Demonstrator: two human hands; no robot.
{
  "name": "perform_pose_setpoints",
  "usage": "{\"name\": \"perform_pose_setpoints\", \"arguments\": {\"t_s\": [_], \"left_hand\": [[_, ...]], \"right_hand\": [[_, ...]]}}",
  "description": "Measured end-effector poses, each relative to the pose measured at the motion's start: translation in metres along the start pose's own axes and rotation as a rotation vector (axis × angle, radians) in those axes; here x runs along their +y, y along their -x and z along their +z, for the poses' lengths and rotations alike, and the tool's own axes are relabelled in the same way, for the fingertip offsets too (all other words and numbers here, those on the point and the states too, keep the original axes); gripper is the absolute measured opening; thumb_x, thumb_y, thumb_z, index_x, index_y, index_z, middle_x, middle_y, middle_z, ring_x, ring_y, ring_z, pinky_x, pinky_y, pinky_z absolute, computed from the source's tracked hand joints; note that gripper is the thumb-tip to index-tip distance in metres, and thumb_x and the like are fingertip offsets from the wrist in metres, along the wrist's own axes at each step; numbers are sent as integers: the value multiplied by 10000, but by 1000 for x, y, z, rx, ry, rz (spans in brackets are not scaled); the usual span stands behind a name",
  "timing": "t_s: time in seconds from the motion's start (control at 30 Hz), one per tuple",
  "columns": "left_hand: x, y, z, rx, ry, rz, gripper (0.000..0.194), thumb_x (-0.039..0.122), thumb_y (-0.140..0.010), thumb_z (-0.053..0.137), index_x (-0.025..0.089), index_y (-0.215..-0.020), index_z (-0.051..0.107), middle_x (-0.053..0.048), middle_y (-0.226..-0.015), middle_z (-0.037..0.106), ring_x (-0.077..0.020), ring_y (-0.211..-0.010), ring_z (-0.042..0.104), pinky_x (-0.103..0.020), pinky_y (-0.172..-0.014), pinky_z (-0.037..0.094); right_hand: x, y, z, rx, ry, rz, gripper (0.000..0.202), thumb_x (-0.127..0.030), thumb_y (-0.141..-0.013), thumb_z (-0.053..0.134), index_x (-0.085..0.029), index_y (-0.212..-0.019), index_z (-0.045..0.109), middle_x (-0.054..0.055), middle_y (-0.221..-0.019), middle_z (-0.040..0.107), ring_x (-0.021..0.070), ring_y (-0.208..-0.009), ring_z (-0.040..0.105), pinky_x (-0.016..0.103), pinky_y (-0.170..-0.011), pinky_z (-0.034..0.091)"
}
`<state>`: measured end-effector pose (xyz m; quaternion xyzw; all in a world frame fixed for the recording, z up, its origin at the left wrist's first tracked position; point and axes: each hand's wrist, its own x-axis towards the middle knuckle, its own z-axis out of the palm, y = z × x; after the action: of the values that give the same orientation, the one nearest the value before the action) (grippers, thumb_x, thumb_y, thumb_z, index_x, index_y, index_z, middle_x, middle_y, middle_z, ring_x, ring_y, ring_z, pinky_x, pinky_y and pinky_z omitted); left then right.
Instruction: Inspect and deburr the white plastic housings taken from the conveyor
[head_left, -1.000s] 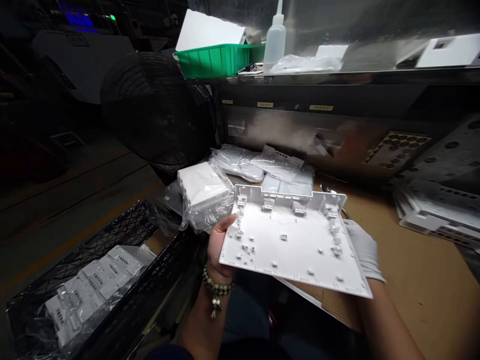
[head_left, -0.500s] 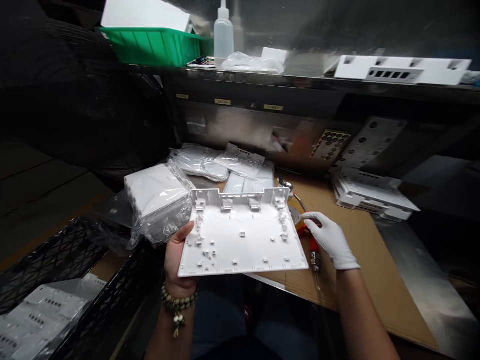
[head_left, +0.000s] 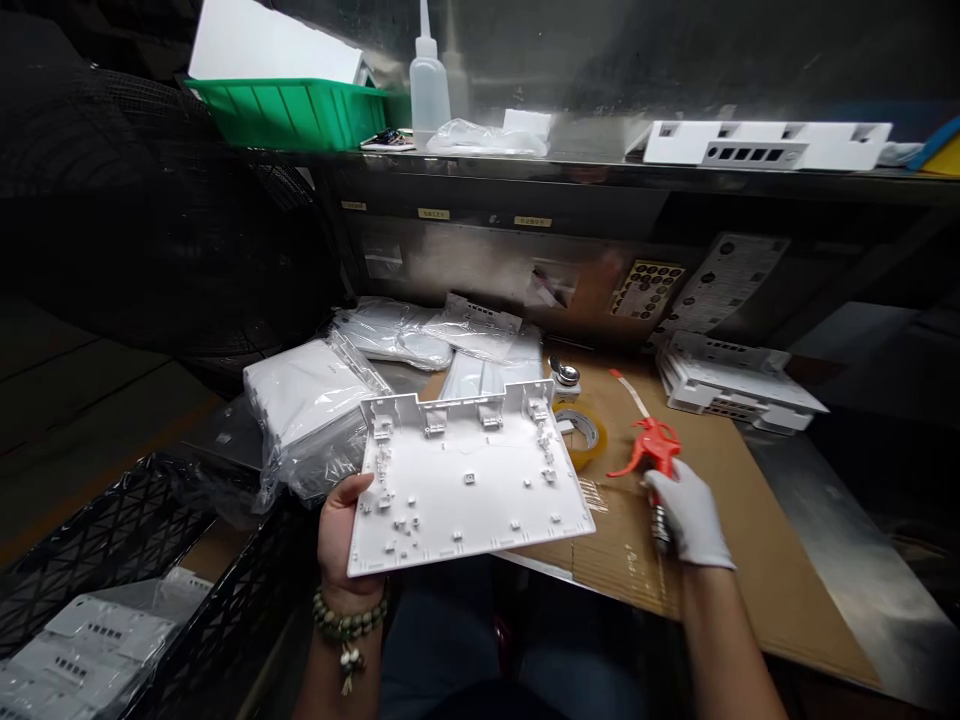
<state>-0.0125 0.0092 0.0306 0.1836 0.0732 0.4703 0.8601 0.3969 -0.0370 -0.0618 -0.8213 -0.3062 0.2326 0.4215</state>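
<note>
A white plastic cover, its inner side with clips and posts facing up, is held at its left edge by my bare left hand, thumb on top. My gloved right hand is closed around the handle of a red air blow gun, to the right of the cover. The gun's thin nozzle points up and left, away from me. Between the cover and the gun lies a roll of yellow tape on the cardboard, partly hidden by the cover.
Bagged white parts are piled at the left and back. A black crate with more covers stands lower left. White covers are stacked at the right. A shelf above bears a green bin and a bottle.
My right hand has taken hold of the red blow gun and moved it right, uncovering the tape roll. My left hand has shifted slightly left and down with the cover, which is now tilted.
</note>
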Motion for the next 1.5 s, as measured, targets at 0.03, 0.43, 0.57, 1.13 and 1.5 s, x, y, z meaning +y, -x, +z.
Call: {"name": "perform_pose_setpoints", "arguments": {"t_s": [0.03,0.43,0.57,1.13,1.5], "left_hand": [[1,3,-4,27,-22,26,752,255,-749,476,168,-1493,544,-86,-1433,664,-363,-1466,461,-588,-1258,241],[50,180,-104,949,-207,176,826,188,-699,646,265,-1510,510,-87,-1286,754,-420,-1221,675,-612,-1046,540],[54,247,-122,1307,-237,4,682,159,-876,668,152,-1531,476,-175,-1105,799,-402,-960,777,-526,-855,654],[3,238,-212,1401,-837,95,214,104,-822,728,124,-1036,734,-138,-1171,771,-335,-1263,652,-525,-1128,491],[3,222,-189,1082,-1012,229,458,-90,-669,591,269,-851,809,-43,-1145,795,-234,-1464,480,-310,-1243,329]], "right_hand": [[1,1,-6,3,-87,-13,328,-416,-606,587,-233,-878,579,9,-714,591,241,-722,606,403,-733,508],[5,123,-27,-1302,-536,-4,798,-884,-770,579,-286,-1295,622,3,-658,604,194,-629,633,331,-653,532],[-18,166,12,-1551,0,-147,696,-817,-730,702,-239,-1118,721,44,-854,702,227,-806,666,314,-761,503],[-37,194,70,-1277,528,-426,600,-790,-910,479,-276,-1133,691,48,-972,774,262,-906,719,300,-819,489],[-40,156,58,-1163,429,-391,582,-737,-902,551,-282,-1237,689,57,-1139,770,302,-1050,698,362,-928,502]]}}
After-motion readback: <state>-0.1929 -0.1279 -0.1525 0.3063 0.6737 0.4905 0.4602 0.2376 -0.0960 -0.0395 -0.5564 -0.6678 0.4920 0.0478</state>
